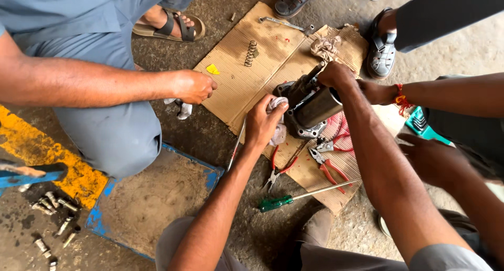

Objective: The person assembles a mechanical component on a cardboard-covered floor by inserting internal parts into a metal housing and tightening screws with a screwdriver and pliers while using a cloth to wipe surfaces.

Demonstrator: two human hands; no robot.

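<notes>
On a concrete workshop floor, my left hand [261, 125] closes around a crumpled grey-white cloth rag [278, 125], fingers curled tight and pressing it against the flanged base of a dark grey cylindrical metal assembly [311, 107]. My right hand [335, 74] wraps shut over the top of that assembly, gripping the end of its steel shaft; the part stands tilted on a flattened sheet of brown corrugated cardboard [247, 82], near the sheet's middle.

Just beside the assembly's base, between my forearms, lie two pairs of red-handled pliers [328, 163], with a third, slimmer red-handled pair [278, 171] near my left wrist. A long screwdriver with a green translucent handle [294, 197] rests at the cardboard's near edge. Farther up the sheet sit a small dark coil spring [251, 53], a scrap of yellow material [212, 69] and a long steel wrench [286, 24].

To my left a crouching person in blue-grey clothes holds a fist [195, 86] at the cardboard's edge. To my right another person's hand, a red thread at the wrist [377, 92], touches the assembly's far side. Loose steel bolts [50, 205] lie well apart, beside a worn blue metal tray [152, 202].
</notes>
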